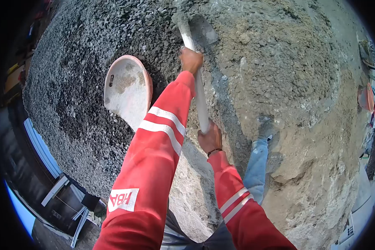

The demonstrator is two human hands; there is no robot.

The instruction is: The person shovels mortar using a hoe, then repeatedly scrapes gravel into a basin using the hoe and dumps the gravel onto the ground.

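My left hand (191, 61) is closed around the upper part of a shovel's pale shaft (201, 98). Lower down, near the end of the shaft, my right hand (211, 137) grips it too. The shovel points away from me, and its far end is caked with grey material; where its blade ends and the shadow starts, I cannot tell. Left of the shaft, an orange-rimmed plastic basin (127, 89) with a handle slot lies tilted on dark gravel (83, 83). Its inside is coated with dried grey residue. Brown sandy material (271, 66) spreads to the right of the shovel.
A leg in light blue jeans (255, 171) stands on the sand at the right. Another orange container (366, 98) is at the far right edge. Metal lengths (41, 148) and boards lie at the lower left. A pale, rough mound (193, 187) rises between the arms.
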